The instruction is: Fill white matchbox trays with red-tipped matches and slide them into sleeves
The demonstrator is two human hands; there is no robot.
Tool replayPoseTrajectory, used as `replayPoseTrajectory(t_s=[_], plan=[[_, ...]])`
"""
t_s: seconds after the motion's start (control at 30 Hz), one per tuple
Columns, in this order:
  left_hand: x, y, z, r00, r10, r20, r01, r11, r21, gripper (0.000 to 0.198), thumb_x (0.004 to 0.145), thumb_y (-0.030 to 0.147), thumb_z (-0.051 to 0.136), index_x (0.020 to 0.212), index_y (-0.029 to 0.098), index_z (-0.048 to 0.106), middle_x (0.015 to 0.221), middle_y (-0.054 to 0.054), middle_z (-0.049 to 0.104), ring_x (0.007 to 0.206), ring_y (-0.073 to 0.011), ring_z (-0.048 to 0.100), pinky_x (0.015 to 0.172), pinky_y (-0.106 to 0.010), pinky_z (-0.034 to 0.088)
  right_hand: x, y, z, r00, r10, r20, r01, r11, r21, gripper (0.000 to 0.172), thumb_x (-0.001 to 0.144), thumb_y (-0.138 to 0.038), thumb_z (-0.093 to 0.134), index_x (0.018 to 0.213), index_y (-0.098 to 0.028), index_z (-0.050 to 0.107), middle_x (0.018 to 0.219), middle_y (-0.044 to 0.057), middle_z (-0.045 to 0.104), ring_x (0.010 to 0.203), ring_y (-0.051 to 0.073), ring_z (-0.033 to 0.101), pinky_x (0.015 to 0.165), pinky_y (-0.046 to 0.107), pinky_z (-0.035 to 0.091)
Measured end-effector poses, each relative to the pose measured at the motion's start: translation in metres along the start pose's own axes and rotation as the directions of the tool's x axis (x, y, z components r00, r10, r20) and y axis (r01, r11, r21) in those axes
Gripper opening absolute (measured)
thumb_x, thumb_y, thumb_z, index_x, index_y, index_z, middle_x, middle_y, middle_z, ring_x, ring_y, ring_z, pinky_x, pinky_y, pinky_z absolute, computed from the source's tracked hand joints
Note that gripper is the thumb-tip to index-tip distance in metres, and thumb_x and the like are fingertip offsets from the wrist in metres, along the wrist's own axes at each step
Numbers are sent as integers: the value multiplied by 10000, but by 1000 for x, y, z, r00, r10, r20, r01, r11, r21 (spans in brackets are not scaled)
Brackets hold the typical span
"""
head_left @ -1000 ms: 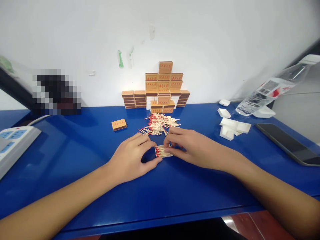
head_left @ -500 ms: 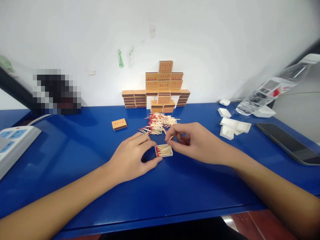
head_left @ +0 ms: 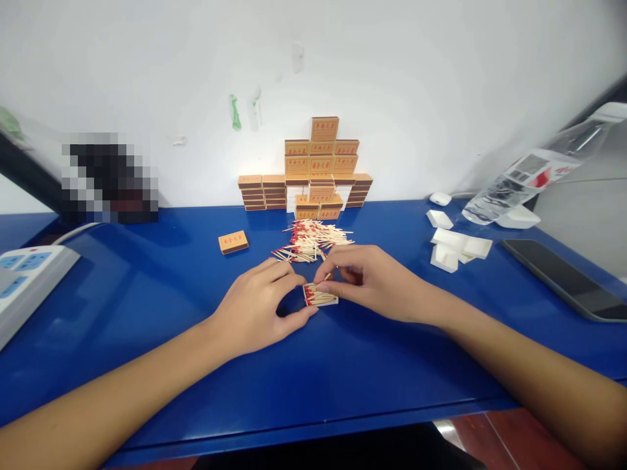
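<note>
While the left hand (head_left: pixel 264 303) clamps one tray (head_left: pixel 323 305) between thumb and forefinger, the right hand (head_left: pixel 375 284) pinches one match (head_left: pixel 326 277) above it; one box (head_left: pixel 233 242) lies alone.

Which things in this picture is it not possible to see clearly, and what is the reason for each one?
Head view, now:
Tray: its far right part is hidden by the right hand.
Match pile: the sticks overlap too much to count.
Power strip: cut off by the left edge.
Dark object: blurred by pixelation, so not identifiable.
Bottle label: fine print too small to read.
</note>
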State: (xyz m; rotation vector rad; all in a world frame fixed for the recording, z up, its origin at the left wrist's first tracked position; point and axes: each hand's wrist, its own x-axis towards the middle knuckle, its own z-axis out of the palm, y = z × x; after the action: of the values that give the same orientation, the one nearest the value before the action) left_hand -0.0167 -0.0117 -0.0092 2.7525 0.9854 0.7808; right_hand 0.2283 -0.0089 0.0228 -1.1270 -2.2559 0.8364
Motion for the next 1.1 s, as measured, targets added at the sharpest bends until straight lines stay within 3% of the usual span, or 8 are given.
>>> replayPoseTrajectory(t_s=[0.2,0.4,0.6,1.1], plan=[[0,0,0,1000,5,6,-5,1000,-2,251,961,405,710,1052,171,710,941,-64,690,864,-226,646,774,-389,560,0,-2,2,1000,5,-11,-5,1000,-12,121,973,-307,705,923,-225,778,697,-40,609,612,112,470,623,272,353],[0,0,-1,1000,0,-5,0,1000,-5,238,960,400,713,1066,187,713,972,-68,709,890,-230,659,794,-387,570,-1,1,-8,996,-71,-47,60,980,-191,126,986,-279,670,922,-225,764,786,-9,645,666,131,505,661,283,368],[0,1,-1,1000,-4,4,4,1000,-7,241,959,403,715,1064,186,726,975,-69,711,896,-239,663,791,-395,571,-6,1,-24,999,-25,48,40,945,-324,139,974,-291,658,903,-221,755,788,5,701,681,153,575,659,295,379],[1,0,0,1000,-2,5,2,1000,-9,248,956,392,718,1071,173,729,979,-72,709,896,-241,656,802,-392,561,-6,-4,-16,991,-6,137,39,968,-246,129,990,-218,642,946,-212,763,850,3,739,728,150,591,679,289,408]])
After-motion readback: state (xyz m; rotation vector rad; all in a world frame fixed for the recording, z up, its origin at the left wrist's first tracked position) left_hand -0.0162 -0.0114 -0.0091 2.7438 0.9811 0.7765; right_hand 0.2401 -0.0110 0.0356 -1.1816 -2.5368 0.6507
